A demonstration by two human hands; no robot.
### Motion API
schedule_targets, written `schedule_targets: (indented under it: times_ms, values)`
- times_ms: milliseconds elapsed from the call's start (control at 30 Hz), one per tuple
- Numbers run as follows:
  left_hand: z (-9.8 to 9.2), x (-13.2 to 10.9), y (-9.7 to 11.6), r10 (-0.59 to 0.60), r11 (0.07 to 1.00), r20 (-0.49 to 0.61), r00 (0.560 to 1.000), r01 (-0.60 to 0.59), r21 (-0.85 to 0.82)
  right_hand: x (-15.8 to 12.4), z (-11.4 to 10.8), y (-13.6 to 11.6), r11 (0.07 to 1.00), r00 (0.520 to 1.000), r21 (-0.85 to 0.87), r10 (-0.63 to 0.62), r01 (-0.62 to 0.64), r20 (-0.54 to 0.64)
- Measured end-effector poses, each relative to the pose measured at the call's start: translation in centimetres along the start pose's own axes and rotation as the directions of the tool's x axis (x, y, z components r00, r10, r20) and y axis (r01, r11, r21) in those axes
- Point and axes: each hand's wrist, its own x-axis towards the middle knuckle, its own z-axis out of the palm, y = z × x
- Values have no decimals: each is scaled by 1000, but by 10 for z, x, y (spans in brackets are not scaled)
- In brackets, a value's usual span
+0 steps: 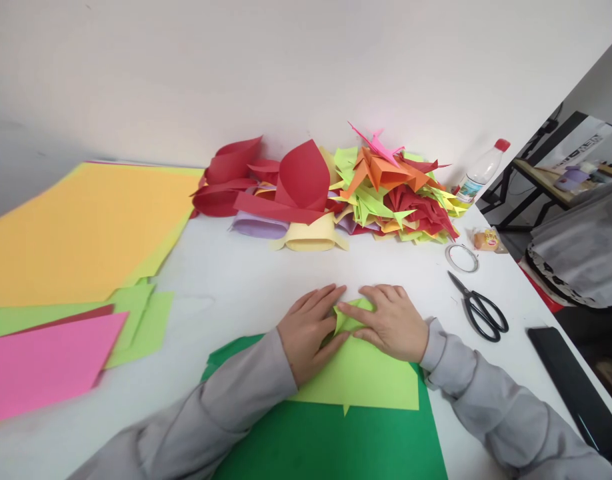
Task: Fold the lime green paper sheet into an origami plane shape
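A light green paper point(371, 380) lies on a dark green sheet point(336, 447) on the white table point(236, 280). My left hand point(309, 330) and my right hand point(391, 320) both press on the folded far end of the light green paper. The fingers of both hands lie fairly flat on the fold, with the thumbs pinching the paper between them. Grey sleeves cover both arms.
A heap of folded paper shapes point(386, 190) and curled red paper point(266, 180) sits at the back. Large orange and yellow sheets point(76, 227), plus pink paper point(41, 363), lie left. Scissors point(479, 308), a tape roll point(462, 257), a bottle point(481, 171) and a black phone point(571, 387) are right.
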Motion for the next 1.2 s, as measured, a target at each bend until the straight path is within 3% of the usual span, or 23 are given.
schedule_targets:
  times_ms: [133,333,600,1000,1200]
  values:
    - [-3,0,1,19,1000,-52,998,-19,-1,1,0,1,1000,1000,-5,-8,8,14]
    - [-21,-4,9,22,999,-301,953,-10,42,2,-3,1,1000,999,-20,-11,12,35]
    - [-22,-15,22,-9,993,-102,995,20,116,2,-2,1,1000,999,5,2,-2,34]
    - [-14,-18,22,58,993,-81,995,-49,111,1,-1,2,999,999,35,9,-10,32]
    - [-13,-18,22,37,993,-71,997,-29,111,2,-2,1,999,1000,22,24,-24,16]
